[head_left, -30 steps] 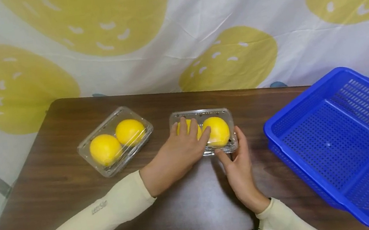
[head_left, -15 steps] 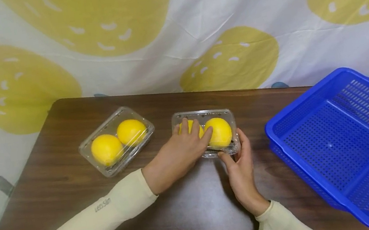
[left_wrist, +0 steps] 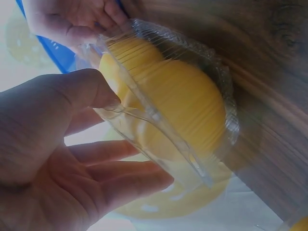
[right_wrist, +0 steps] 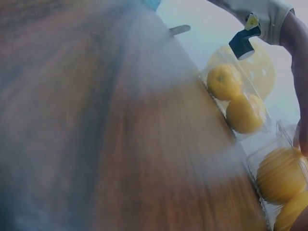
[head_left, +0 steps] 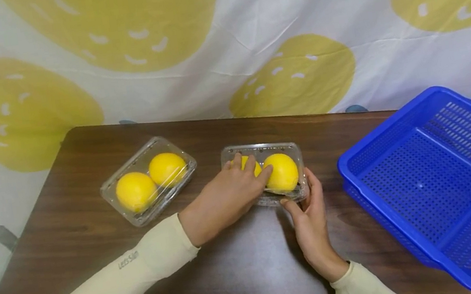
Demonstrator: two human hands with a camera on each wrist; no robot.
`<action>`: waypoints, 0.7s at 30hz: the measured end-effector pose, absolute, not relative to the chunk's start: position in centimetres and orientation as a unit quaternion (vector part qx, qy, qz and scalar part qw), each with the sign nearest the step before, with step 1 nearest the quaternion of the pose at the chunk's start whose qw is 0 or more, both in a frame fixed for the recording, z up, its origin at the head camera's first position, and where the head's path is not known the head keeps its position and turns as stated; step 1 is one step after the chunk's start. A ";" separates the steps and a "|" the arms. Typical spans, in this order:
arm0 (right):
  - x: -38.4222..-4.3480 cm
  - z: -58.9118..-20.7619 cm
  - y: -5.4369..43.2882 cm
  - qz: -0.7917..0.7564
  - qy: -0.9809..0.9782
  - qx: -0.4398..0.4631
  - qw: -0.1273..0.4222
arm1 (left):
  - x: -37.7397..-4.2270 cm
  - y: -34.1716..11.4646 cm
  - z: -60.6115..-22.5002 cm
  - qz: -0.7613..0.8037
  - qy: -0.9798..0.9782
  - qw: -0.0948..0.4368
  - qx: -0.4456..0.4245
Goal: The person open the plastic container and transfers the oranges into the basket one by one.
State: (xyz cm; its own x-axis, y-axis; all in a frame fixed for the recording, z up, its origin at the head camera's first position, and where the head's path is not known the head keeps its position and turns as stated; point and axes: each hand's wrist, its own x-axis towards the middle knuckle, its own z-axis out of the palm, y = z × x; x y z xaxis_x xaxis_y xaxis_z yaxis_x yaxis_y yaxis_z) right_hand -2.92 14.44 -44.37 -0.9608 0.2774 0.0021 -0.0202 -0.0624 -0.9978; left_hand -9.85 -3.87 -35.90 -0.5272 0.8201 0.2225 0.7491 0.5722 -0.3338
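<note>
A clear plastic clamshell box (head_left: 281, 148) with two round yellow fruits stands on the table. Its right fruit (head_left: 282, 173) shows fully; fingers partly cover the left one (head_left: 256, 169). My left hand (head_left: 226, 193) lies across the top of the box, fingers spread over the lid. In the left wrist view, its thumb (left_wrist: 94, 89) and fingertips touch the clear plastic. My right hand (head_left: 315, 229) grips the front right corner, thumb in front and fingers along the right side. A second box (head_left: 165, 197) holding two yellow fruits (head_left: 136, 191) sits to the left, untouched.
An upright blue plastic basket (head_left: 422, 186) with perforated walls stands on the right of the brown wooden table (head_left: 244, 276). A white cloth (head_left: 192, 93) with yellow printed shapes hangs behind the table's far edge.
The right box has shifted slightly toward me and to the right, with both hands staying on it. The left box and the basket have stayed in place.
</note>
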 end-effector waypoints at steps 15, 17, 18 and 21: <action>-2.5 -44.3 14.5 0.721 -0.678 -0.097 0.109 | -9.9 -3.3 -34.9 0.116 -0.869 0.141 -0.459; -2.4 -44.3 14.4 0.720 -0.678 -0.097 0.111 | -10.0 -3.2 -34.8 0.111 -0.870 0.134 -0.461; -2.4 -44.3 14.4 0.720 -0.678 -0.097 0.112 | -10.0 -3.2 -34.7 0.107 -0.871 0.130 -0.461; -2.3 -44.4 14.4 0.720 -0.678 -0.095 0.113 | -10.0 -3.1 -34.6 0.100 -0.873 0.117 -0.463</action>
